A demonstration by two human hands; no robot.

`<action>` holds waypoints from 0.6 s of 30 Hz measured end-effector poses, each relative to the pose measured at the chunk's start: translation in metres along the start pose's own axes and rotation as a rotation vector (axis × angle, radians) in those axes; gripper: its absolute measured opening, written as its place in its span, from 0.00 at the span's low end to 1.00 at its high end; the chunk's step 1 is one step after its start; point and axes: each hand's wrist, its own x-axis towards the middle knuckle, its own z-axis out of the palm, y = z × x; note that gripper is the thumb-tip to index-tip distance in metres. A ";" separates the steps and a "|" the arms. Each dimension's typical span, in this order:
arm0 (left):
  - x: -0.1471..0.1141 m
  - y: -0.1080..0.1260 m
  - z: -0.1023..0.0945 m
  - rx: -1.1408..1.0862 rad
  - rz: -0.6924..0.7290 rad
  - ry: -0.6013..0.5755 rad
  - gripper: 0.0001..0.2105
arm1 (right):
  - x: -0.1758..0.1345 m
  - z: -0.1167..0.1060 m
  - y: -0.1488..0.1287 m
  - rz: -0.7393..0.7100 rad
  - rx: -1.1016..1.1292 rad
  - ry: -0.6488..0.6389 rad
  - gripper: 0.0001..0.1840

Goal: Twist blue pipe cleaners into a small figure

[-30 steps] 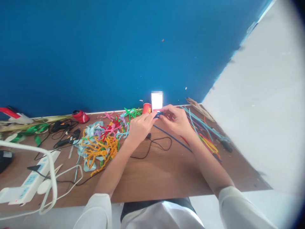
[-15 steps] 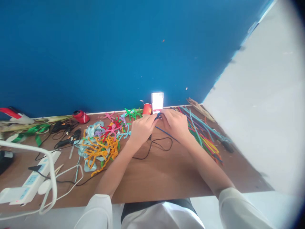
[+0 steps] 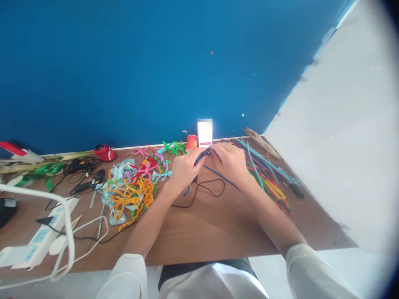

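Between my fingertips is a dark blue pipe cleaner [image 3: 202, 155], bent or twisted, its exact shape partly hidden. My left hand [image 3: 183, 169] pinches it from the left, thumb and fingers closed. My right hand [image 3: 231, 164] closes on its right part, close beside the left. A short blue end [image 3: 186, 191] shows below my left hand; whether it joins the held piece is unclear. Under my right hand, a straight blue length [image 3: 221, 176] runs toward my right wrist. Just behind my hands stand a lit phone [image 3: 205, 135] and a red paper cup [image 3: 191, 142].
Twisted pipe-cleaner figures, many orange [image 3: 131, 195], lie on pale blue ribbon [image 3: 116, 216] at left. Loose coloured pipe cleaners [image 3: 268, 174] spread at right. A black cable [image 3: 199, 193] curls mid-table. A power strip [image 3: 46, 236] and white tube frame [image 3: 70, 232] occupy the near left.
More of the blue pipe cleaner shows between my hands, and a blue end has appeared below my left hand. Both hands stay nearly in place.
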 end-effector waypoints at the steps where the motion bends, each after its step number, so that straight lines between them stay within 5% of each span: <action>1: 0.000 0.000 -0.001 -0.026 -0.007 -0.002 0.11 | 0.000 0.000 0.000 -0.003 0.000 0.001 0.13; 9: 0.002 0.004 -0.004 -0.181 -0.089 -0.020 0.10 | 0.004 -0.003 -0.005 -0.021 -0.030 -0.019 0.10; 18: 0.004 0.001 -0.001 -0.170 -0.116 -0.049 0.09 | 0.007 -0.005 -0.001 0.027 0.254 -0.093 0.09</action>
